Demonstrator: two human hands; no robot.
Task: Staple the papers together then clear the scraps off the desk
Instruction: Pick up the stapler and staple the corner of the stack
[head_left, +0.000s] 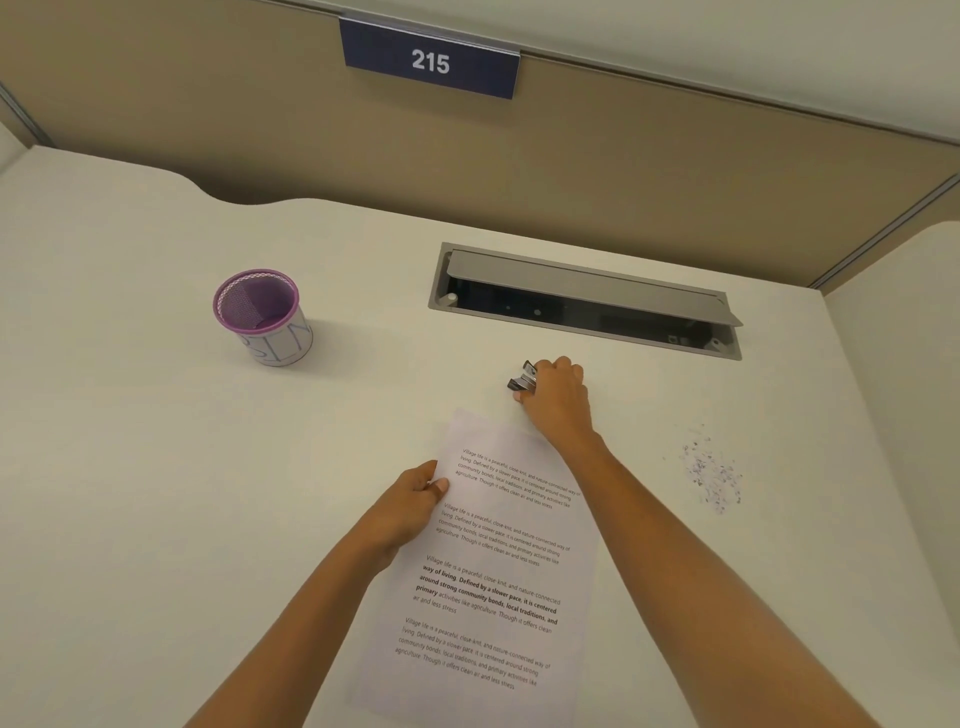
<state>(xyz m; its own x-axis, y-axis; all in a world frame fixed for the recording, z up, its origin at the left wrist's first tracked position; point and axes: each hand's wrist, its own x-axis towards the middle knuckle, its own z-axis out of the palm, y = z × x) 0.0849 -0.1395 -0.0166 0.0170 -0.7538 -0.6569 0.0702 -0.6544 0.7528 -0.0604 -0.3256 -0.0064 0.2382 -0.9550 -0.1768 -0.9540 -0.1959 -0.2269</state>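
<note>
White printed papers (498, 566) lie on the desk in front of me, tilted slightly. My left hand (410, 506) pinches their left edge, thumb on top. My right hand (558, 400) is closed around a small dark stapler (523, 378) just beyond the papers' top right corner; only the stapler's front end shows. A scatter of tiny paper scraps (714, 473) lies on the desk to the right of the papers.
A purple mesh cup (260, 314) wrapped in paper stands at the back left. A grey cable hatch (587, 301) with its lid raised is set into the white desk (156, 467) behind the stapler. A beige partition with a "215" sign (430, 61) closes the back.
</note>
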